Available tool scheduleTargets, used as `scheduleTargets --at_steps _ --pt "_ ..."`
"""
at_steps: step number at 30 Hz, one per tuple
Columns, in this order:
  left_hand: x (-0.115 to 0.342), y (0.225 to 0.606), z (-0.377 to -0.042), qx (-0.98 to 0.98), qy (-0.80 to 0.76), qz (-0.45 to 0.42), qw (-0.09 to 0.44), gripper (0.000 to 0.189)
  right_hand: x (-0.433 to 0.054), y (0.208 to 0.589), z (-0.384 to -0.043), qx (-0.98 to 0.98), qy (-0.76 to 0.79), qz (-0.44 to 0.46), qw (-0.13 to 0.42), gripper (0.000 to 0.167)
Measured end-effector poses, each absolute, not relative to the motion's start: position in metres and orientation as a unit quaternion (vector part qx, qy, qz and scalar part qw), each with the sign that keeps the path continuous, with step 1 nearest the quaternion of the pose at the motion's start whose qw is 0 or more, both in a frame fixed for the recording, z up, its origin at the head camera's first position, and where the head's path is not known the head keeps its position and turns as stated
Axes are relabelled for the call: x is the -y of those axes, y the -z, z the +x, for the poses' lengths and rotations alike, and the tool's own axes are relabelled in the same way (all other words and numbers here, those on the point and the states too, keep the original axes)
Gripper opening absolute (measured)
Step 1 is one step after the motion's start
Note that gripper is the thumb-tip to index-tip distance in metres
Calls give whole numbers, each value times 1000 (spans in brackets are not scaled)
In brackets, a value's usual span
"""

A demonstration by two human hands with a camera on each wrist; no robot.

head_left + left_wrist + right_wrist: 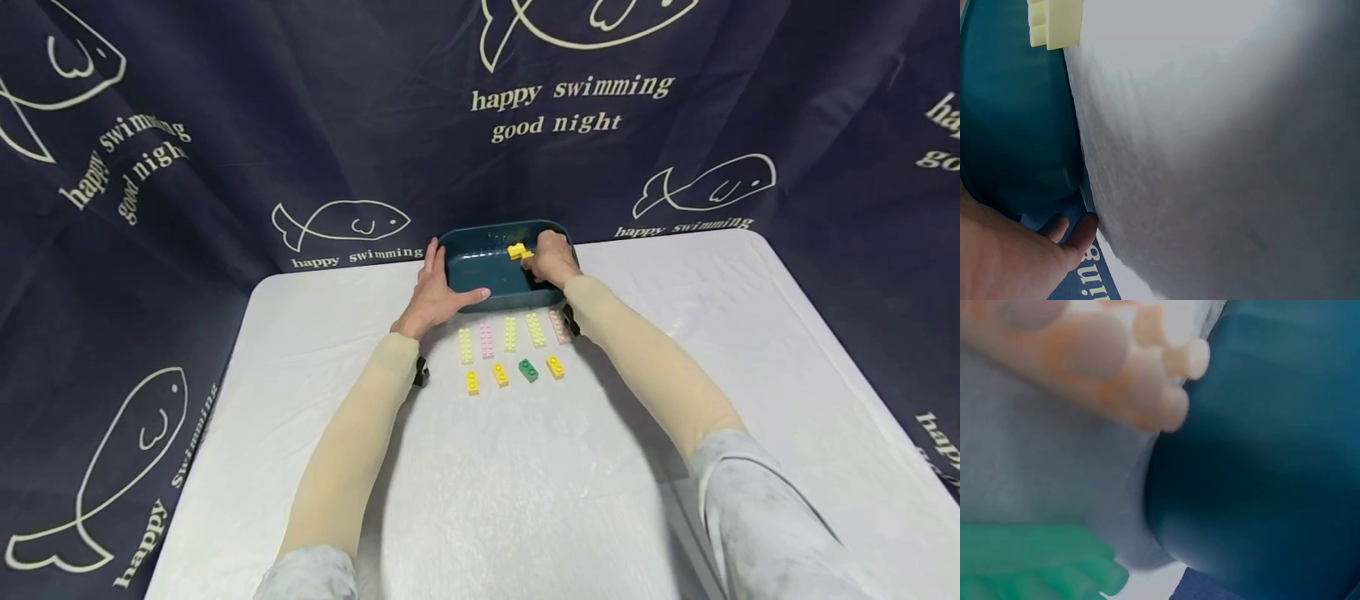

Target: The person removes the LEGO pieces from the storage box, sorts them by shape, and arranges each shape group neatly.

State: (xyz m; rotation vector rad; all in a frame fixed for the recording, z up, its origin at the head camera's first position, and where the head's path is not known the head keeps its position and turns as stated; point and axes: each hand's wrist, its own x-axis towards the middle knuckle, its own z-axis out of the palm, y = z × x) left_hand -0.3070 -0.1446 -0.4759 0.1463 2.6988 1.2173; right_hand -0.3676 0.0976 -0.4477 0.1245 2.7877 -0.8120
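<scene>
A dark teal plastic bin [510, 300] stands at the back of the table. My left hand [435, 292] rests on its near-left corner, thumb along the front rim and nearly straight fingers outside the left wall; part of this hand [1016, 256] shows in the left wrist view. Inside the bin, my right hand [555, 258] has curled fingers, pinching a small yellow toy brick [527, 255]. Beside that lies another yellow brick [516, 250]. The right fingertips are partly hidden, and the right wrist view shows only the bin wall [1260, 456] and nearby bricks.
Before the bin, long bricks form a row: pale yellow [466, 345], pink [487, 341] and a peach one [559, 325] among them. A nearer row has small yellow bricks [472, 382] and a green brick [528, 370]. A navy curtain [450, 167] hangs behind the white-covered table [517, 483].
</scene>
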Motion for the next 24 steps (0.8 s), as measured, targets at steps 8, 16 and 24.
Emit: scheduleTargets --at_steps 8,16,24 --pt "145 475 -307 -907 -409 47 88 131 -95 448 -370 -951 281 46 117 21" --pt "145 476 -307 -908 -409 47 84 131 -95 448 -370 -951 283 36 121 20" --pt "144 475 -306 -907 -411 46 84 131 -97 446 -368 -943 300 20 141 9"
